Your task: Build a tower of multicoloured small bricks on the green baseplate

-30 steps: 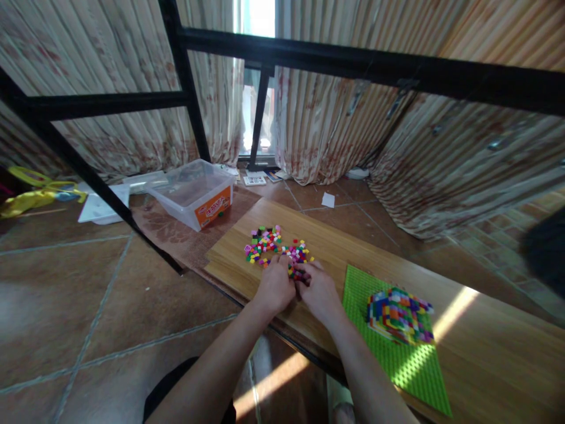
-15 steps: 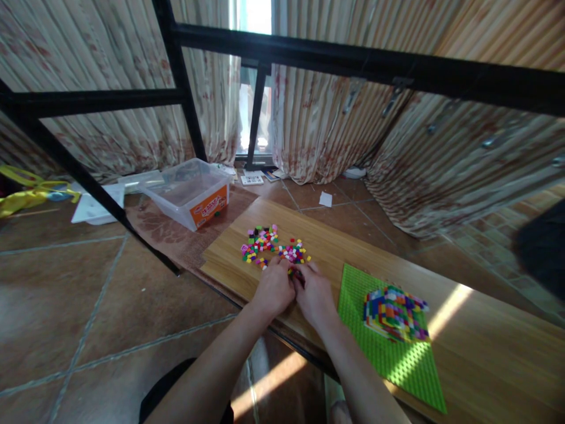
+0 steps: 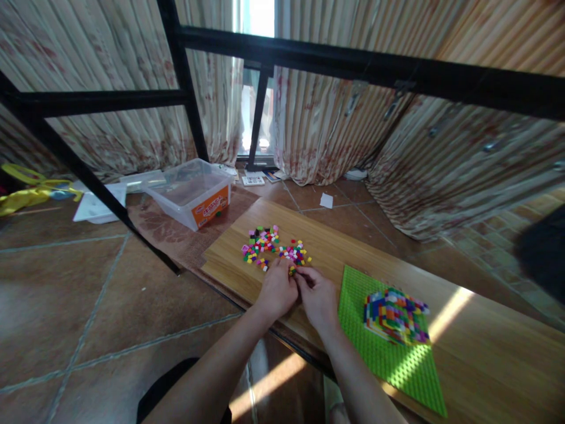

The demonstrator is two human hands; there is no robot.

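Note:
My left hand (image 3: 279, 288) and my right hand (image 3: 318, 293) meet at the fingertips over the wooden board, just in front of a heap of loose toy bricks (image 3: 261, 240). Small yellow and green toy bricks (image 3: 292, 270) show between the fingers; both hands are closed around them, and the fingers partly hide them. More loose bricks lie right beyond my fingers. To the right of my right hand lies a green baseplate (image 3: 359, 338). On it stands a multicoloured brick structure (image 3: 395, 315) built of several layers.
The wooden board (image 3: 326, 235) runs from left to right, with a sunlit stripe across it. A clear plastic box (image 3: 176, 197) with an orange label stands on a brown cloth (image 3: 176, 247) at the left. Black metal bars (image 3: 309, 50) cross overhead, with curtains (image 3: 318, 129) behind.
My right hand's fingers have shifted slightly, and the yellow and green bricks between the hands show more plainly. The loose bricks and the structure look the same.

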